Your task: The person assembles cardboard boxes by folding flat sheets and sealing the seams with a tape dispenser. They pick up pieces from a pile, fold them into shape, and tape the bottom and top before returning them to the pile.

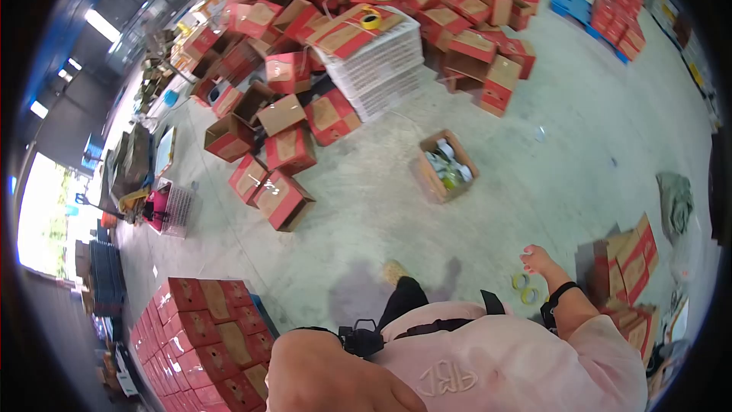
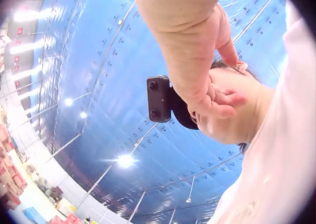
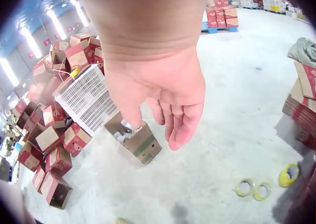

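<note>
My left hand (image 2: 210,81) is raised to the side of my head, its relaxed fingers over the face and beside the black head-worn camera (image 2: 159,99). In the head view only the bent left arm (image 1: 335,374) shows; that hand is hidden. My right hand (image 1: 540,261) hangs over the floor at my right side, fingers loosely bent and holding nothing. Seen from the right wrist, this hand (image 3: 158,90) overlaps an uncovered carton (image 3: 143,144). The same carton (image 1: 427,183) stands on the floor ahead, with bottle-like items (image 1: 448,164) inside.
A pile of red-and-brown cartons (image 1: 290,145) spreads ahead, around stacked white crates (image 1: 374,69) with a yellow tape roll (image 1: 371,21) on top. Stacked red cartons (image 1: 202,336) stand front left. Tape rolls (image 1: 529,295) and flattened cartons (image 1: 633,259) lie at right.
</note>
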{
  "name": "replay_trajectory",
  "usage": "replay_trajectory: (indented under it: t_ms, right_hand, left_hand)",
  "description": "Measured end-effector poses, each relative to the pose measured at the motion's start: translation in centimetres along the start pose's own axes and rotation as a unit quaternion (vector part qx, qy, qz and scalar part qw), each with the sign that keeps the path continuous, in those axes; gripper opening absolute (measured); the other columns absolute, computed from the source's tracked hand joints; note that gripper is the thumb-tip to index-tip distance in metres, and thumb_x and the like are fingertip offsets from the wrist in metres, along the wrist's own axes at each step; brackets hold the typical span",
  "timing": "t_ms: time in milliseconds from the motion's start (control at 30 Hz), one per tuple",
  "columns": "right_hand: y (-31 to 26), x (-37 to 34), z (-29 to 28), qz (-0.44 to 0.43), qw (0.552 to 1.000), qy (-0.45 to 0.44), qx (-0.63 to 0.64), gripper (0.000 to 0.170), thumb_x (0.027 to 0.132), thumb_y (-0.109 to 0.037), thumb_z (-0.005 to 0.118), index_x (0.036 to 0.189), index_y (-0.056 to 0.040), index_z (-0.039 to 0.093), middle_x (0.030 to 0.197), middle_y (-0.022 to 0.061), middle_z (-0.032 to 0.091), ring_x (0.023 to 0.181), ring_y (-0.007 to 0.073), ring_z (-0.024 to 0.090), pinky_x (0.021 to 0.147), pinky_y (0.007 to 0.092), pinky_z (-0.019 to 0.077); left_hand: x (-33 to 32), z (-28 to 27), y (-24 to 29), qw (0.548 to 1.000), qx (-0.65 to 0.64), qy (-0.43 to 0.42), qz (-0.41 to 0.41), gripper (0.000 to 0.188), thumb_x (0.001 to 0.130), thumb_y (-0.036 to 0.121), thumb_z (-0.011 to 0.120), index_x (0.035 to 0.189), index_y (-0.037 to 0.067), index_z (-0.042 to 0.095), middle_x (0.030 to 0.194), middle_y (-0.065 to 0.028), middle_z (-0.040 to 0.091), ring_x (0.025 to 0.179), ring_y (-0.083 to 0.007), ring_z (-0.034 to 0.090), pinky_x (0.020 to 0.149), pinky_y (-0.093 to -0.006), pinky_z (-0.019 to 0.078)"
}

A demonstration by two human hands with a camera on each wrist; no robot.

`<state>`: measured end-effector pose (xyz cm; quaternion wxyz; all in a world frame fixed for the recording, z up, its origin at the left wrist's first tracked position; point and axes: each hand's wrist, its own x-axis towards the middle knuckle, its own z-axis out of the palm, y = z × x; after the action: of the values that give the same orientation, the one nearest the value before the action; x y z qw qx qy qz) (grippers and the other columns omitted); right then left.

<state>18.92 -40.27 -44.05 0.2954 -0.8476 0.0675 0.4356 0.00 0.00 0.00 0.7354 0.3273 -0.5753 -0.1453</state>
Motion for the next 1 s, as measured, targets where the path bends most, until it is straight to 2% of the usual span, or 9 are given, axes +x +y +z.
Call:
replay_trajectory:
  t_ms: [67,133,367,467,567,733,833,900,1000]
  right_hand:
    - [0.6,0.8,-1.1,0.027,0.996,-0.01,0.089,0.037,0.083,-0.018,0.064,0.117,-0.0067,0.054,0.087,0.013,0.064,0.066,0.0233,0.064,0.057,0.0396,0.0537]
    - [-10.7,2.5,5.3,0.047,0.995,-0.039,0.079,0.035,0.083,-0.019,0.063,0.115,-0.0055,0.055,0.084,0.0118,0.063,0.065,0.0221,0.063,0.057,0.0384,0.0527]
    - [-20.9,3.0,7.8,0.13,0.978,-0.165,0.001,0.023,0.085,-0.021,0.064,0.102,-0.0078,0.06,0.089,0.0092,0.063,0.078,0.0231,0.065,0.065,0.0378,0.054]
    - [-24.9,7.2,4.7,0.151,0.974,-0.167,-0.033,0.026,0.086,-0.024,0.065,0.103,-0.0053,0.06,0.092,0.0105,0.063,0.077,0.0253,0.066,0.067,0.0402,0.0549]
    - [-28.9,13.9,0.8,0.163,0.979,-0.121,-0.013,0.027,0.085,-0.022,0.065,0.103,-0.0029,0.059,0.095,0.011,0.062,0.078,0.0263,0.066,0.064,0.0418,0.0553]
    - [-40.7,30.1,-4.9,0.069,0.956,-0.151,-0.24,0.031,0.088,-0.032,0.057,0.08,-0.003,0.064,0.069,0.0114,0.062,0.062,0.0243,0.065,0.058,0.0374,0.0555]
    - [-52.7,38.4,-7.4,-0.093,0.946,-0.06,-0.305,0.032,0.085,-0.033,0.059,0.078,-0.0015,0.064,0.069,0.013,0.063,0.051,0.0247,0.058,0.049,0.0395,0.0495]
    - [-62.7,39.0,-8.4,-0.185,0.963,0.006,-0.194,0.036,0.083,-0.035,0.061,0.09,0.0002,0.065,0.08,0.0184,0.065,0.069,0.0286,0.062,0.063,0.0408,0.0496]
    - [-73.7,44.0,-9.2,-0.279,0.936,0.069,-0.202,0.047,0.083,-0.038,0.062,0.104,0.0039,0.062,0.104,0.0263,0.062,0.103,0.036,0.06,0.084,0.0425,0.0469]
  left_hand:
    - [2.0,0.6,-0.9,0.979,0.116,0.139,0.099,0.034,0.1,0.028,0.04,0.112,0.012,0.067,0.095,-0.019,0.063,0.077,-0.0259,0.063,0.068,-0.034,0.05]
    - [-5.1,-6.5,7.5,0.974,0.136,0.143,0.11,0.032,0.1,0.025,0.04,0.111,0.01,0.067,0.094,-0.0193,0.063,0.076,-0.0258,0.063,0.068,-0.034,0.0498]
    - [-9.8,-16.7,14.8,0.953,0.17,0.19,0.162,0.027,0.098,0.018,0.045,0.105,0.007,0.068,0.092,-0.0195,0.063,0.073,-0.0253,0.063,0.065,-0.0339,0.0497]
    - [-15.9,-25.1,16.6,0.999,0.039,0.031,-0.013,0.035,0.093,0.024,0.053,0.119,0.0,0.053,0.109,-0.026,0.059,0.093,-0.0427,0.06,0.075,-0.0537,0.0477]
    - [-21.2,-32.2,17.5,0.863,0.181,0.411,-0.232,0.035,0.094,0.021,0.054,0.121,-0.002,0.052,0.109,-0.0152,0.061,0.101,-0.0289,0.06,0.086,-0.0394,0.0468]
    - [-38.7,-42.3,11.9,0.457,0.097,0.826,-0.314,0.035,0.094,0.021,0.053,0.125,0.006,0.048,0.108,-0.0078,0.062,0.095,-0.0194,0.061,0.087,-0.0345,0.0473]
    - [-46.1,-45.1,11.5,0.453,-0.067,0.878,-0.142,0.034,0.093,0.022,0.052,0.123,0.007,0.047,0.11,-0.0109,0.062,0.091,-0.0218,0.061,0.082,-0.0347,0.0492]
    - [-49.2,-47.7,11.6,0.355,-0.08,0.927,-0.088,0.032,0.093,0.024,0.052,0.12,0.008,0.046,0.111,-0.0124,0.061,0.088,-0.0237,0.062,0.08,-0.0361,0.0496]
    - [-52.4,-54.6,11.1,0.351,-0.083,0.929,-0.075,0.031,0.092,0.025,0.053,0.117,0.008,0.047,0.111,-0.0124,0.061,0.086,-0.0236,0.062,0.078,-0.0362,0.0501]
